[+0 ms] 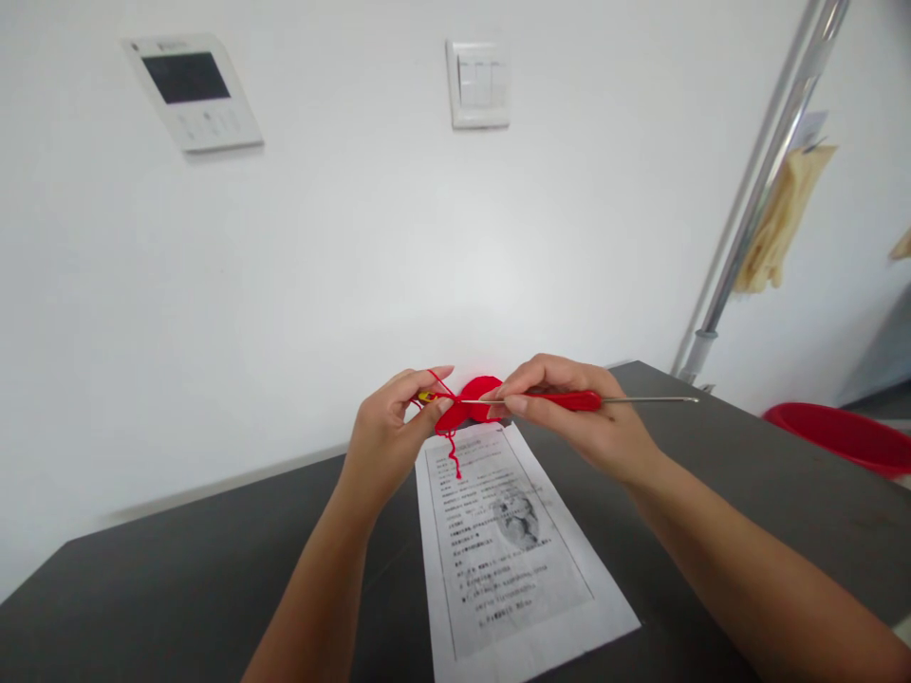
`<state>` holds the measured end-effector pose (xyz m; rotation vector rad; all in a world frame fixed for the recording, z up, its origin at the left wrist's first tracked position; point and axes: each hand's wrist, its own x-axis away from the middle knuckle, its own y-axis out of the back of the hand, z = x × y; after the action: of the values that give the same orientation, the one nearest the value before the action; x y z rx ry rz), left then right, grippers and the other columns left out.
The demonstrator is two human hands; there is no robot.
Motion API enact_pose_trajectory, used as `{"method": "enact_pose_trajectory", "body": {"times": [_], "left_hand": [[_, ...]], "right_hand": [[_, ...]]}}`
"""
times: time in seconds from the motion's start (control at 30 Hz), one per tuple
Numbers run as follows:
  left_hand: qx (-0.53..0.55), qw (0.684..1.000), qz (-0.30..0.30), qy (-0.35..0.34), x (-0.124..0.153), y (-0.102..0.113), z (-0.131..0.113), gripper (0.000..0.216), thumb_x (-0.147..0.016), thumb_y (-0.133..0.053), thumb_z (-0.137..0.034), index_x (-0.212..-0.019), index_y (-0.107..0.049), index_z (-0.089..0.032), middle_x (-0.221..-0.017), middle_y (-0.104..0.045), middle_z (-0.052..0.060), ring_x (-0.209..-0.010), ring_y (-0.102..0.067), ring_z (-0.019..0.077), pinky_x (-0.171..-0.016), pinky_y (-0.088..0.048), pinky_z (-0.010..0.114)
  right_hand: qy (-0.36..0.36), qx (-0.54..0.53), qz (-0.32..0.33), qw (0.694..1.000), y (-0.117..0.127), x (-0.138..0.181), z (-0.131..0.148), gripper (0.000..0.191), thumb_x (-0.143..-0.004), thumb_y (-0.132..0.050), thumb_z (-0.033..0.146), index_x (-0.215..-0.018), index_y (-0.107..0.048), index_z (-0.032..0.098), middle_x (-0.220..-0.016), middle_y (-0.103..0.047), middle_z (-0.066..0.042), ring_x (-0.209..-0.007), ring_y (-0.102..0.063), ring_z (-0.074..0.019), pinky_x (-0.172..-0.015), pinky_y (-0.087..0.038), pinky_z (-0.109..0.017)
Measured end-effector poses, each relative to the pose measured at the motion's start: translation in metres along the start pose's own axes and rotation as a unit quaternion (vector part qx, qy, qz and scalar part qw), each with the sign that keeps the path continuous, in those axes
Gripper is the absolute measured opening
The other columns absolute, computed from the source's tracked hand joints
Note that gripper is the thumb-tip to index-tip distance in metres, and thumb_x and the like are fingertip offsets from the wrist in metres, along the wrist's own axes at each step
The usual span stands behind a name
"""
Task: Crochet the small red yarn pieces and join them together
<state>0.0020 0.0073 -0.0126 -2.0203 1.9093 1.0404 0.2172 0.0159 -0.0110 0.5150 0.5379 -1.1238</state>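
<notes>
My left hand (390, 422) pinches a small red crocheted piece (471, 400), with red yarn (451, 446) looped over its fingers and a short tail hanging down. My right hand (569, 410) is closed around a crochet hook (590, 400) with a red handle; the metal shaft sticks out to the right, and the thin tip reaches into the red piece. Both hands are held just above the far end of a printed sheet of paper (509, 550).
The sheet lies on a dark grey table (177, 588) against a white wall. A wall panel (192, 90) and a light switch (478, 83) hang above. At the right stand a metal pole (761, 180), hanging cloth (779, 218) and a red basin (846, 434).
</notes>
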Motion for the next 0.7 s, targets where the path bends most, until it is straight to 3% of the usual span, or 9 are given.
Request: {"method": "enact_pose_trajectory", "body": {"times": [0.1,0.2,0.33,0.4,0.47,0.53,0.7], "left_hand": [[0.055,0.998,-0.008,0.032,0.001,0.0,-0.005,0.019,-0.079,-0.073,-0.021,-0.097,-0.079,-0.019,-0.088,-0.075,0.002,-0.082,-0.066,0.016,-0.08,-0.051,0.028],[0.164,0.981,0.033,0.095,0.002,0.0,-0.01,0.024,-0.074,-0.079,-0.021,-0.098,-0.079,-0.02,-0.079,-0.074,0.0,-0.075,-0.066,0.0136,-0.072,-0.052,0.024],[0.267,0.948,0.106,0.136,0.004,0.002,-0.017,0.026,-0.072,-0.083,-0.02,-0.098,-0.081,-0.022,-0.08,-0.077,0.001,-0.078,-0.069,0.0124,-0.073,-0.053,0.02],[0.29,0.938,0.127,0.143,0.004,0.004,-0.018,0.027,-0.072,-0.084,-0.019,-0.099,-0.081,-0.023,-0.079,-0.078,0.001,-0.076,-0.07,0.0119,-0.074,-0.054,0.02],[0.298,0.932,0.14,0.151,0.004,0.006,-0.019,0.029,-0.07,-0.085,-0.018,-0.098,-0.081,-0.023,-0.08,-0.079,0.002,-0.073,-0.07,0.0116,-0.074,-0.055,0.02],[0.29,0.934,0.138,0.158,0.004,0.006,-0.02,0.029,-0.069,-0.086,-0.018,-0.097,-0.081,-0.022,-0.08,-0.079,0.002,-0.074,-0.07,0.0118,-0.074,-0.055,0.02],[0.221,0.96,0.089,0.148,0.004,0.005,-0.02,0.025,-0.075,-0.08,-0.023,-0.1,-0.079,-0.021,-0.082,-0.079,0.002,-0.083,-0.071,0.0152,-0.076,-0.056,0.023]], "right_hand": [[-0.032,-0.128,0.002,0.991,-0.001,-0.003,-0.007,0.008,-0.085,-0.075,0.023,-0.082,-0.072,0.016,-0.077,-0.076,-0.003,-0.071,-0.073,-0.0147,-0.069,-0.06,-0.026],[0.005,-0.172,0.005,0.985,-0.006,-0.003,-0.015,0.007,-0.086,-0.075,0.023,-0.085,-0.072,0.017,-0.081,-0.078,-0.003,-0.072,-0.075,-0.015,-0.07,-0.062,-0.028],[0.208,-0.008,0.027,0.978,-0.009,-0.003,-0.021,0.009,-0.089,-0.069,0.012,-0.095,-0.073,0.017,-0.096,-0.077,-0.008,-0.089,-0.073,-0.0157,-0.078,-0.061,-0.029],[0.315,0.106,0.055,0.942,-0.009,-0.004,-0.022,0.013,-0.091,-0.066,0.01,-0.101,-0.072,0.015,-0.106,-0.075,-0.013,-0.101,-0.07,-0.018,-0.087,-0.059,-0.034],[0.379,0.177,0.081,0.905,-0.008,-0.006,-0.021,0.016,-0.093,-0.063,0.011,-0.107,-0.069,0.013,-0.114,-0.073,-0.017,-0.11,-0.068,-0.02,-0.094,-0.057,-0.037],[0.392,0.207,0.095,0.892,-0.007,-0.007,-0.022,0.018,-0.095,-0.06,0.01,-0.112,-0.066,0.013,-0.116,-0.073,-0.018,-0.113,-0.067,-0.0199,-0.095,-0.056,-0.038],[0.347,0.212,0.067,0.911,-0.007,-0.005,-0.022,0.015,-0.096,-0.057,0.013,-0.108,-0.066,0.018,-0.11,-0.075,-0.012,-0.102,-0.07,-0.018,-0.087,-0.059,-0.036]]}}
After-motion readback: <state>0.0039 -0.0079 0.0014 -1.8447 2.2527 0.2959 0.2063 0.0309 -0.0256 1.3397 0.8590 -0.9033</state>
